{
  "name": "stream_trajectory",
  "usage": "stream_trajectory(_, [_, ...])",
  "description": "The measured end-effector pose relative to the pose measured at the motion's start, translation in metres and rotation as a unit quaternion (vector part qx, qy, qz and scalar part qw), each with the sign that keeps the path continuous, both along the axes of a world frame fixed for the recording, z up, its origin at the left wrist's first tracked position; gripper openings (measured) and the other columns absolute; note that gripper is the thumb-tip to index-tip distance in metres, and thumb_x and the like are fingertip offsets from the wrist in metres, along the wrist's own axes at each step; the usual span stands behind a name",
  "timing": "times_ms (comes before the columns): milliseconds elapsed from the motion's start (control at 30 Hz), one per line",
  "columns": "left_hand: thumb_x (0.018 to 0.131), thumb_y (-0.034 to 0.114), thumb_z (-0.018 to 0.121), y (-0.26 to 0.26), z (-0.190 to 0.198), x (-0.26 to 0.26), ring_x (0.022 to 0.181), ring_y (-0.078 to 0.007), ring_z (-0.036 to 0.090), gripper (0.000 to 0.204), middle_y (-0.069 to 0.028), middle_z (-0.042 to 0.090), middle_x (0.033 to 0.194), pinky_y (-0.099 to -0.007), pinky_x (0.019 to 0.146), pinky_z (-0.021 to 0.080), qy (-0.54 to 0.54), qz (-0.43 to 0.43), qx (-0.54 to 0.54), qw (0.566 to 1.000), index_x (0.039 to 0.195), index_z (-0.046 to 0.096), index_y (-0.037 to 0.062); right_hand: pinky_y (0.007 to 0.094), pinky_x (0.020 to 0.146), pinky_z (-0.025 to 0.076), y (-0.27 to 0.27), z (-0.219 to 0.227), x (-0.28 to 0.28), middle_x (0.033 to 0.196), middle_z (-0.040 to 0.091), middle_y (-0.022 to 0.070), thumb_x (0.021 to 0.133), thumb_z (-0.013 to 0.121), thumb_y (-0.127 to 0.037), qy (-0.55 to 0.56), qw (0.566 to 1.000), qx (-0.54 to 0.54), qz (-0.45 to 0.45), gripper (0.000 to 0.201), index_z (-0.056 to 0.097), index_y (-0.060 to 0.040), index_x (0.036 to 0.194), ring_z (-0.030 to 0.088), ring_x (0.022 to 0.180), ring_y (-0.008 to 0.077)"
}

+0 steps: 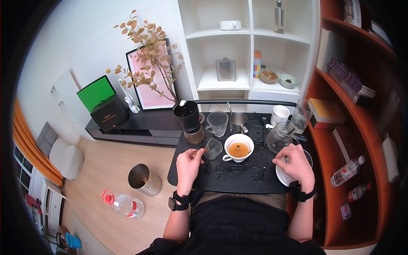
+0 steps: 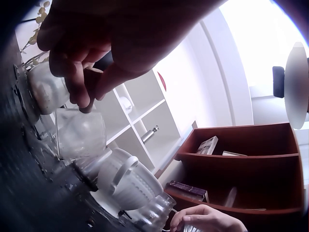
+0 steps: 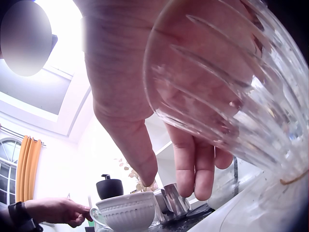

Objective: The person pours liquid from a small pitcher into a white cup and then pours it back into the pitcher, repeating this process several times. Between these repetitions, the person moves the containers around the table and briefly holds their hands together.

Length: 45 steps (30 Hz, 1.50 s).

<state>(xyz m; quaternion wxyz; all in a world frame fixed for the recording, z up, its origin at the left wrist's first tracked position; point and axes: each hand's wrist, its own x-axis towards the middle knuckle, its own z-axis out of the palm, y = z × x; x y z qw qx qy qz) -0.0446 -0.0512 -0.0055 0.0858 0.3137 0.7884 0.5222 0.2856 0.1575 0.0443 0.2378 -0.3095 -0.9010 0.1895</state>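
Note:
The left hand (image 1: 190,165) pinches a small brown piece (image 2: 91,87) between thumb and fingers, beside a small clear glass (image 1: 213,148); whether the two are joined I cannot tell. A white cup (image 1: 233,158) holding orange-brown liquid (image 1: 238,149) stands between the hands. Over a white saucer (image 1: 282,176) at the tray's right side is the right hand (image 1: 297,163), its fingers relaxed and pointing down. In the right wrist view a ribbed clear glass (image 3: 217,82) stands close to the camera, in front of that palm; contact with it cannot be made out.
On the wet black tray (image 1: 225,180) stand a coffee grinder (image 1: 187,117), a glass mug (image 1: 217,123), a metal pitcher (image 1: 238,123), a glass server (image 1: 278,138) and a white mug (image 1: 280,114). A metal bin (image 1: 153,186) and large bottle (image 1: 127,205) are on the floor; shelves stand right.

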Motion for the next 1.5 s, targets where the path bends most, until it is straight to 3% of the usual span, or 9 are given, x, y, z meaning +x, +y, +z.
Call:
stream_trajectory(433, [0.108, 0.04, 0.08, -0.01, 0.002, 0.006, 0.073, -0.0391, 0.077, 0.046, -0.0204, 0.074, 0.074, -0.0479, 0.072, 0.057, 0.107, -0.043, -0.142, 0.983, 0.094, 0.084, -0.0037, 0.0393, 0.1, 0.046, 0.002, -0.003, 0.001, 0.089, 0.08, 0.0063, 0.089, 0.094, -0.028, -0.005, 1.0, -0.005, -0.001, 0.022, 0.089, -0.0073, 0.09, 0.063, 0.095, 0.0259])
stream_trajectory(533, [0.107, 0.037, 0.082, -0.012, 0.0, 0.004, 0.063, -0.0265, 0.069, 0.043, -0.0135, 0.07, 0.069, -0.0428, 0.065, 0.052, 0.114, -0.042, -0.127, 0.984, 0.097, 0.083, -0.0042, 0.0404, 0.099, 0.047, 0.002, -0.003, 0.001, 0.091, 0.076, 0.0076, 0.089, 0.094, -0.029, -0.016, 1.0, -0.017, -0.017, 0.022, 0.09, -0.0082, 0.092, 0.062, 0.098, 0.028])
stream_trajectory(867, [0.107, 0.034, 0.083, -0.016, 0.005, 0.009, 0.069, -0.0269, 0.074, 0.037, -0.0144, 0.076, 0.075, -0.0413, 0.071, 0.056, 0.101, -0.073, -0.12, 0.985, 0.103, 0.085, -0.0029, 0.0404, 0.097, 0.047, -0.002, 0.001, 0.0, 0.09, 0.073, 0.007, 0.089, 0.095, -0.027, -0.023, 0.999, -0.029, -0.03, 0.02, 0.09, -0.0087, 0.095, 0.058, 0.101, 0.0278])
stream_trajectory(933, [0.107, 0.034, 0.083, -0.017, 0.014, 0.015, 0.082, -0.036, 0.081, 0.035, -0.0172, 0.08, 0.082, -0.046, 0.079, 0.061, 0.083, -0.083, -0.148, 0.982, 0.102, 0.085, -0.0007, 0.0405, 0.097, 0.048, 0.0, 0.0, 0.001, 0.091, 0.071, 0.0074, 0.089, 0.095, -0.028, -0.031, 0.999, -0.026, -0.022, 0.021, 0.09, -0.0084, 0.097, 0.058, 0.101, 0.0283])
stream_trajectory(1167, [0.106, 0.035, 0.083, -0.017, 0.012, 0.017, 0.081, -0.0352, 0.081, 0.035, -0.0161, 0.081, 0.082, -0.045, 0.078, 0.061, 0.088, -0.103, -0.153, 0.979, 0.101, 0.085, 0.0002, 0.0409, 0.097, 0.048, -0.004, 0.002, 0.0, 0.091, 0.074, 0.009, 0.088, 0.094, -0.029, -0.023, 0.999, -0.02, -0.032, 0.022, 0.09, -0.0082, 0.093, 0.06, 0.1, 0.0296])
stream_trajectory(1267, [0.105, 0.035, 0.086, -0.018, 0.011, 0.016, 0.07, -0.0266, 0.074, 0.037, -0.0132, 0.075, 0.076, -0.0415, 0.071, 0.056, 0.091, -0.114, -0.131, 0.981, 0.102, 0.085, -0.0014, 0.0408, 0.097, 0.048, -0.004, 0.001, 0.0, 0.09, 0.074, 0.0089, 0.088, 0.094, -0.029, -0.015, 0.999, -0.017, -0.033, 0.022, 0.089, -0.0077, 0.092, 0.06, 0.099, 0.029])
stream_trajectory(1367, [0.105, 0.036, 0.084, -0.017, 0.014, 0.021, 0.082, -0.0353, 0.081, 0.037, -0.0163, 0.08, 0.082, -0.0457, 0.079, 0.061, 0.079, -0.112, -0.151, 0.979, 0.102, 0.083, -0.0005, 0.0407, 0.097, 0.047, -0.004, 0.002, 0.0, 0.089, 0.075, 0.0087, 0.088, 0.094, -0.028, -0.007, 1.0, -0.009, -0.021, 0.022, 0.089, -0.0073, 0.092, 0.061, 0.098, 0.0284])
stream_trajectory(1467, [0.102, 0.03, 0.087, -0.015, 0.009, 0.022, 0.084, -0.0348, 0.078, 0.03, -0.0143, 0.078, 0.085, -0.0459, 0.081, 0.06, 0.111, -0.088, -0.112, 0.984, 0.102, 0.08, 0.0003, 0.0405, 0.096, 0.047, -0.004, 0.002, 0.0, 0.088, 0.076, 0.0086, 0.088, 0.094, -0.028, -0.004, 1.0, -0.008, -0.016, 0.022, 0.089, -0.0071, 0.091, 0.061, 0.097, 0.028])
stream_trajectory(1500, [0.101, 0.024, 0.087, -0.014, 0.008, 0.023, 0.083, -0.034, 0.075, 0.025, -0.0129, 0.076, 0.086, -0.0458, 0.081, 0.059, 0.197, -0.073, -0.055, 0.976, 0.102, 0.079, 0.0009, 0.0405, 0.096, 0.047, -0.004, 0.002, 0.0, 0.089, 0.076, 0.0086, 0.088, 0.094, -0.028, -0.005, 1.0, -0.008, -0.018, 0.022, 0.089, -0.0072, 0.091, 0.061, 0.097, 0.028])
